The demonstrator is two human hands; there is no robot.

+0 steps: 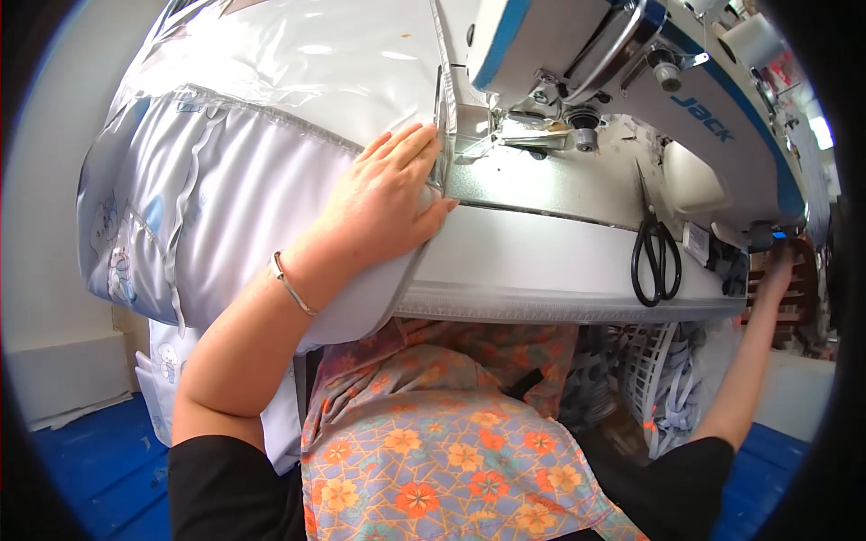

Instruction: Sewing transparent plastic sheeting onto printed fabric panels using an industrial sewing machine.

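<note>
My left hand [383, 198] lies flat, fingers stretched out, on pale satiny fabric [257, 194] with printed cartoon figures. Its fingertips reach the lower border of a clear plastic sheet [343, 54] joined to that fabric. The grey-bound right edge of the piece lies left of the needle area of a white and blue sewing machine [740, 135]. Far to the right, my right hand [778, 266] is up at the end of the machine, by a small blue light. It is blurred and its fingers are partly hidden, so what it touches is unclear.
Black-handled scissors [656, 257] lie on the white machine table [541, 248], right of the needle area. A ruler strip [559, 307] runs along the table's front edge. Below stands a white plastic basket [645, 361] with fabric strips. A floral apron [451, 451] covers my lap.
</note>
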